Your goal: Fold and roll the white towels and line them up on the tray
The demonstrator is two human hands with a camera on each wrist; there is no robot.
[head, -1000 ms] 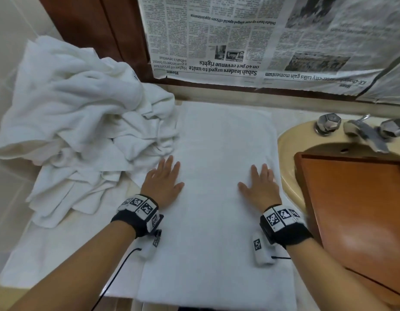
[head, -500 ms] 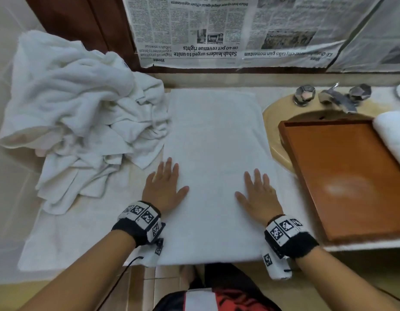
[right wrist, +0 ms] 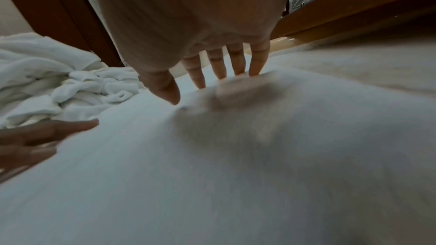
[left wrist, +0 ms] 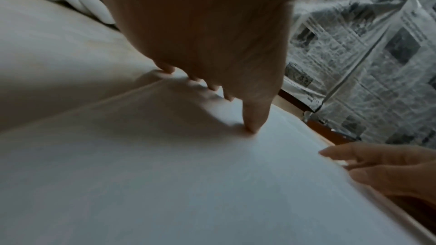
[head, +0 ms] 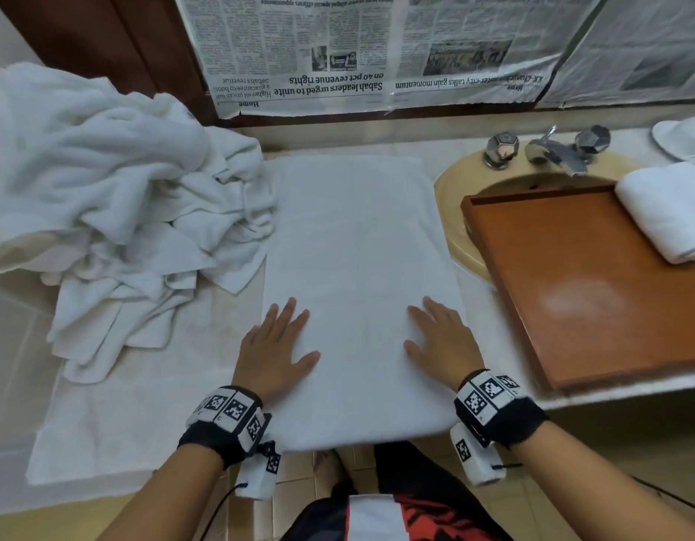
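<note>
A folded white towel [head: 357,244] lies flat and lengthwise on the counter, its near end at the counter's front edge. My left hand [head: 277,345] presses flat on its near left part, fingers straight. My right hand [head: 441,337] lies flat on its near right part. In the left wrist view my left hand [left wrist: 212,74] touches the towel [left wrist: 165,183] with fingertips and thumb. The right wrist view shows my right hand [right wrist: 212,74] spread over the towel [right wrist: 212,174]. A brown wooden tray [head: 595,290] sits over the sink to the right, with one rolled white towel [head: 665,208] at its far right.
A heap of crumpled white towels [head: 115,212] fills the counter's left side, on another flat towel [head: 115,419]. A beige sink [head: 451,212] with a chrome tap [head: 552,150] lies under the tray. Newspaper [head: 377,48] covers the wall behind. A white slipper [head: 685,138] rests far right.
Both flat hands have slid toward me along the towel, from its middle to near its front end. The view has tilted down and right, bringing in the rolled towel on the tray.
</note>
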